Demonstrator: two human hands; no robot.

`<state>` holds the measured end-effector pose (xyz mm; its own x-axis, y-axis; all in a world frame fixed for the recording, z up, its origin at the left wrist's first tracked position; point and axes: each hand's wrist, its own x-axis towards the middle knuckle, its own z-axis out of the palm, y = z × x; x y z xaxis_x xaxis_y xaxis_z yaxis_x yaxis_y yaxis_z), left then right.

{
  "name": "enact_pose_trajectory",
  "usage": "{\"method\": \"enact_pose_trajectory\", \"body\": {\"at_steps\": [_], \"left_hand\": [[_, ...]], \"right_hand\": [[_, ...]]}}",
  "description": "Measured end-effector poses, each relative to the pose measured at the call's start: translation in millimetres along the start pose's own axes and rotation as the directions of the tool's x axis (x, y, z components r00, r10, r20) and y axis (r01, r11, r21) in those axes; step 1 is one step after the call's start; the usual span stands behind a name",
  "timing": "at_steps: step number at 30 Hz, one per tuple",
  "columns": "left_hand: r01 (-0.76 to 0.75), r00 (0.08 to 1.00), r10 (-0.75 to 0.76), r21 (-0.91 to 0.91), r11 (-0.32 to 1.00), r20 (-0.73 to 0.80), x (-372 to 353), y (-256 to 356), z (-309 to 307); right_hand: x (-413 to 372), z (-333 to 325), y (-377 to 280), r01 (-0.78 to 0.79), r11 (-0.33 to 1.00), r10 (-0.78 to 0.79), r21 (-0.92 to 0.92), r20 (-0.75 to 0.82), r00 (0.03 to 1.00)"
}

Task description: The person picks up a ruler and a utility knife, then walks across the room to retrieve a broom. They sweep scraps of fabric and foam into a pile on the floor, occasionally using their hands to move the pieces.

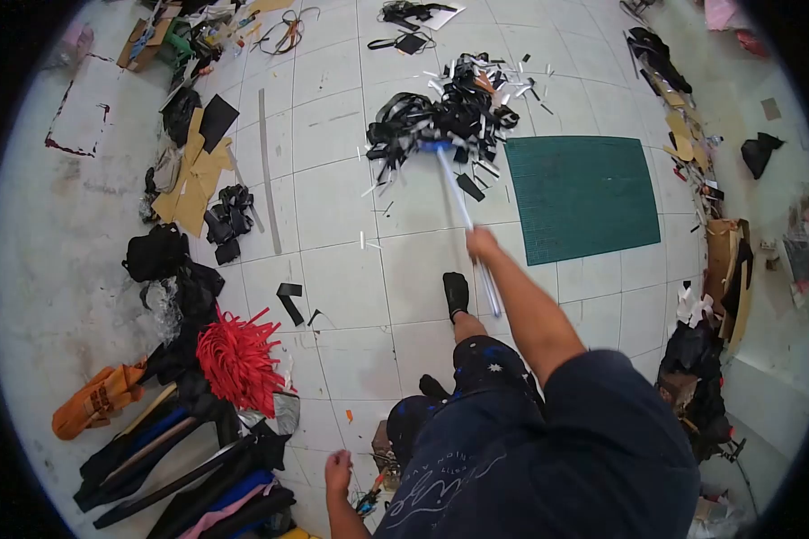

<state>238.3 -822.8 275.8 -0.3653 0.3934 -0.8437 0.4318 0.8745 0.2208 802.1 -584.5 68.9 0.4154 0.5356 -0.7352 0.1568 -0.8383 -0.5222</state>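
Observation:
My right hand (482,243) is closed around the pale pole of a broom (454,189). The broom's blue head is mostly hidden against a heap of black strips and scraps (440,117), mixed with small white pieces. Low in the view, my left hand (339,469) hangs at my side, away from the broom. Its fingers look loosely curled, with nothing visible in them. Beside the heap lies a flat black scrap (469,187).
A green cutting mat (584,199) lies right of the broom. Red strips (239,359), rolls of material (171,449) and a black bag (155,252) line the left side. A long grey strip (268,171) lies on the tiled floor. Boxes and scraps (724,269) line the right wall.

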Motion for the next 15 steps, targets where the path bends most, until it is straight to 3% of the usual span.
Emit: {"method": "enact_pose_trajectory", "body": {"at_steps": [1, 3, 5, 6, 7, 8, 9, 10, 11, 13, 14, 15], "left_hand": [[-0.093, 0.996, 0.092, -0.015, 0.996, -0.013, -1.0, 28.8, 2.0], [-0.286, 0.955, 0.272, -0.128, 0.95, -0.118, -28.7, 106.0, 11.7], [-0.352, 0.933, 0.331, -0.164, 0.921, -0.142, -56.4, 169.8, 25.8], [-0.389, 0.918, 0.363, -0.181, 0.903, -0.159, -63.8, 188.5, 31.7], [-0.368, 0.928, 0.352, -0.149, 0.918, -0.124, -64.7, 194.7, 34.5], [-0.351, 0.935, 0.343, -0.113, 0.93, -0.086, -63.1, 197.6, 37.0], [-0.333, 0.943, 0.331, -0.073, 0.94, -0.043, -60.3, 198.1, 40.1], [-0.303, 0.953, 0.301, -0.048, 0.952, -0.036, -55.3, 192.8, 44.3], [-0.244, 0.97, 0.244, -0.027, 0.969, -0.019, -47.8, 177.9, 47.8], [-0.139, 0.99, 0.139, 0.023, 0.99, 0.008, -27.3, 148.5, 50.3], [-0.055, 0.998, 0.053, 0.063, 0.996, 0.035, -25.7, 143.3, 51.3], [0.031, 0.998, -0.038, 0.109, 0.994, 0.058, -26.2, 137.5, 50.7]], "right_hand": [[29.8, -15.8, -27.5, -0.007, 0.996, 0.005, 0.091, 0.02, 1.0], [2.8, -56.8, -74.5, 0.003, 0.973, 0.012, 0.231, -0.066, 0.998], [-29.1, -79.5, -68.3, 0.093, 0.983, -0.077, 0.161, -0.1, 0.992], [4.0, -67.4, -12.5, 0.219, 0.972, -0.199, 0.086, -0.192, 0.961], [-25.3, -86.4, -11.2, 0.096, 0.993, -0.09, 0.076, -0.075, 0.993], [-24.1, -82.2, 36.3, 0.285, 0.952, -0.298, -0.108, -0.131, 0.945], [-80.1, -96.8, 25.5, 0.151, 0.985, -0.156, -0.077, -0.062, 0.986], [-104.0, -90.3, 60.9, 0.212, 0.958, -0.242, -0.194, -0.149, 0.959], [-143.8, -102.2, 61.4, 0.029, 0.977, -0.037, -0.209, -0.035, 0.999], [-207.3, -118.8, 78.8, -0.108, 0.981, 0.116, -0.163, 0.041, 0.992], [-223.1, -114.6, 121.4, -0.041, 0.975, 0.051, -0.217, 0.037, 0.998], [-242.0, -112.6, 144.5, -0.098, 0.97, 0.117, -0.222, 0.073, 0.99]]}}
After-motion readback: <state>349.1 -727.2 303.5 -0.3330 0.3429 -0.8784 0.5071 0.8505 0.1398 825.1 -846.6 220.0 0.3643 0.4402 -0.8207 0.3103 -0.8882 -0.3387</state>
